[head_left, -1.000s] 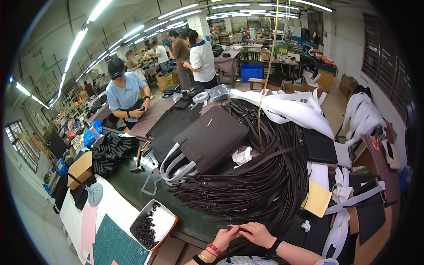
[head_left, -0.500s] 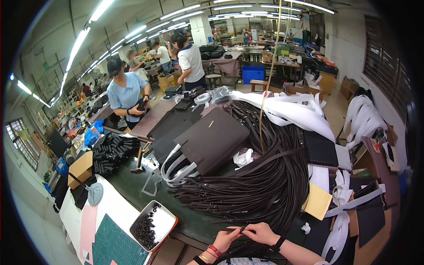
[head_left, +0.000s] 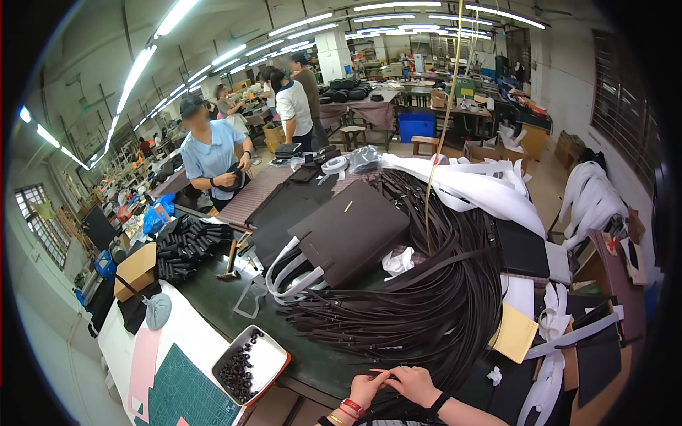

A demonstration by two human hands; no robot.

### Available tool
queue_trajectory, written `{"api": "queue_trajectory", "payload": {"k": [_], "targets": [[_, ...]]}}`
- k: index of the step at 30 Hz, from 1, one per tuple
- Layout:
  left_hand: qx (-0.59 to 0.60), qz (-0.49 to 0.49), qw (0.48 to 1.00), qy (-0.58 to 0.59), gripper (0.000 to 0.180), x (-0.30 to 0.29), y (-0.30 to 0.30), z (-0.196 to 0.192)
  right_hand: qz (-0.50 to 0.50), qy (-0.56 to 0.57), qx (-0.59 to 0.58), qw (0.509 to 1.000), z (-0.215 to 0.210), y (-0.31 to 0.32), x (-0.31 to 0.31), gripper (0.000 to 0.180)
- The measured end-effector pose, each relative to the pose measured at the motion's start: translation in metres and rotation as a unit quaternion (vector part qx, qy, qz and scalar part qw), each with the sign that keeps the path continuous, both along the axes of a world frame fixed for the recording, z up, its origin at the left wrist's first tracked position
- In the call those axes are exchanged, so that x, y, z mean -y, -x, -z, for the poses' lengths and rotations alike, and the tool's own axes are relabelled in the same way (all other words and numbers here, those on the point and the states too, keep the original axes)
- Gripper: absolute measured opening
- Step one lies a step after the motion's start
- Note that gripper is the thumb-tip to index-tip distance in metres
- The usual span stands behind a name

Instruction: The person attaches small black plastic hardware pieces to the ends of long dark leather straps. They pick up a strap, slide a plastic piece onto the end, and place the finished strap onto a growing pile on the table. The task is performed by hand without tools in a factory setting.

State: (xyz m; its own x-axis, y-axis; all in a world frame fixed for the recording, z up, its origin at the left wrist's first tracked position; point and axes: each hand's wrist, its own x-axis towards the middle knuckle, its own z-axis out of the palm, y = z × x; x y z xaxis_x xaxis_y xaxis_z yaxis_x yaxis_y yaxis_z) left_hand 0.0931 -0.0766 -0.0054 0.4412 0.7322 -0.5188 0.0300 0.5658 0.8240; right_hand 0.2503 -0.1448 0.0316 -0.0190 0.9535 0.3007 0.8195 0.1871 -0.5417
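At the table's near edge, my left hand [head_left: 366,390] and my right hand [head_left: 413,385] meet with fingertips pinched together. Both hold a narrow dark strap [head_left: 364,373], of which only a short piece shows past my fingers. Just beyond them spreads a big heap of long dark brown straps [head_left: 398,316] with small metal fittings. A dark brown handbag [head_left: 352,231] lies on the heap's far side, its handles [head_left: 283,273] wrapped in pale covering. Left of my hands stands a white tray [head_left: 268,353] with small black round parts [head_left: 238,373] in it.
A hammer [head_left: 229,263] and a pile of black rolled pieces [head_left: 181,248] lie at left, near a green cutting mat [head_left: 188,390]. White strips [head_left: 469,184] and a yellow pad [head_left: 514,334] are at right. Across the table stands a person in light blue [head_left: 213,156].
My hands have drawn closer together, and my right fingers now overlap the left fingertips. The whole view has shifted slightly. In the background, a person in a brown top now shows behind the one in white.
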Motion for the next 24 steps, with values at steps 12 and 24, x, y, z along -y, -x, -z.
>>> {"api": "queue_trajectory", "payload": {"k": [12, 24], "targets": [[0.060, -0.029, 0.994, 0.084, 0.028, 0.004, 0.005, 0.010, -0.097, -0.053, -0.036, 0.993, -0.008, -0.008, -0.008, 0.024], [0.012, -0.067, 0.998, -0.005, 0.029, -0.013, 0.007, -0.014, -0.048, 0.013, 0.093, 0.994, -0.001, -0.022, -0.008, 0.021]]}}
